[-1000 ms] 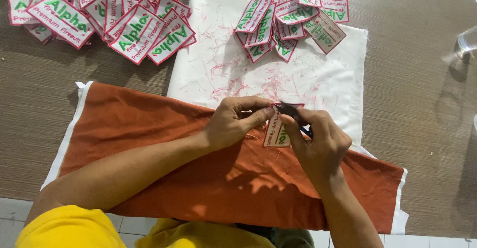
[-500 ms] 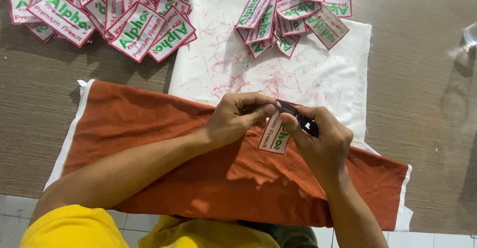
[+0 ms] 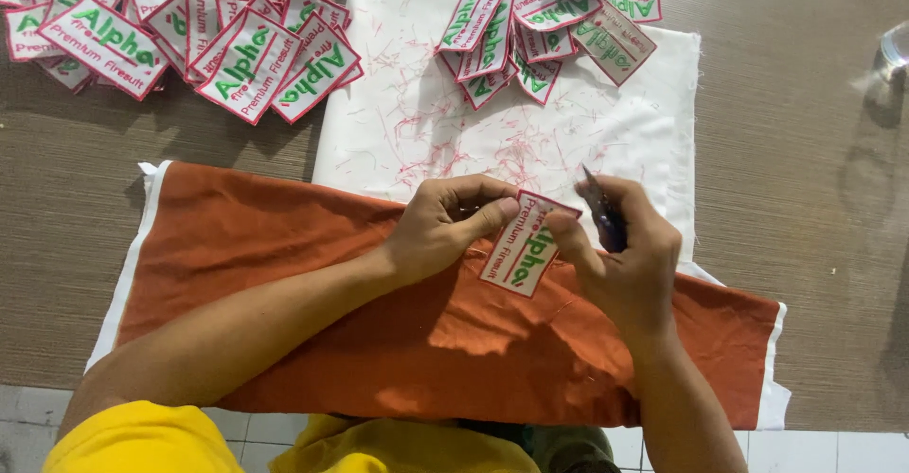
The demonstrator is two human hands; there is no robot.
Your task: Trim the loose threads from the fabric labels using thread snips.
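Brown table, orange cloth (image 3: 284, 274) along its near edge: my left hand (image 3: 440, 232) pinches the patch (image 3: 524, 246) above it, right hand (image 3: 625, 255) gripping small snips (image 3: 602, 213), so I'd trim stray threads close and slow.

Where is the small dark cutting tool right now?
In the head view, the dark cutting tool sits in the right hand, right of centre, beside the patch both hands pinch over the orange cloth.
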